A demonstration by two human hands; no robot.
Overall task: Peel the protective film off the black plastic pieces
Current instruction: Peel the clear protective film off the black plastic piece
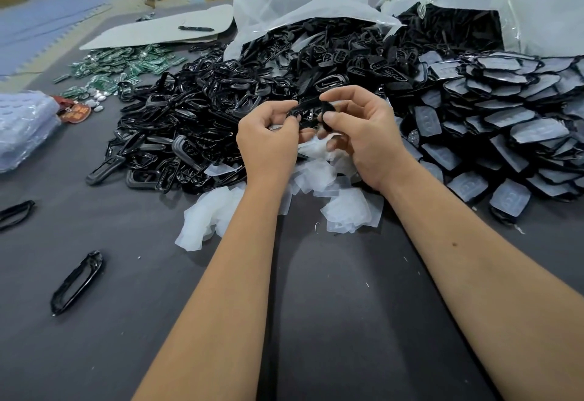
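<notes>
Our left hand (pixel 268 135) and right hand (pixel 357 129) both pinch one black plastic piece (pixel 308 110), fingers curled on it, above loose peeled film (pixel 316 176). Black frames (pixel 189 135) heap toward the tabletop's left edge, film-covered pieces (pixel 505 122) right. Bag print unreadable. Grey tabletop (pixel 331 321) open at the near edge.

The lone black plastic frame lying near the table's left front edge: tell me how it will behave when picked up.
The black plastic frame is probably light, being a thin open loop. It likely stays stiff, since it keeps its shape lying flat on the table. Its glossy surface may be slippery, so pinching across one rail seems safer.
</notes>
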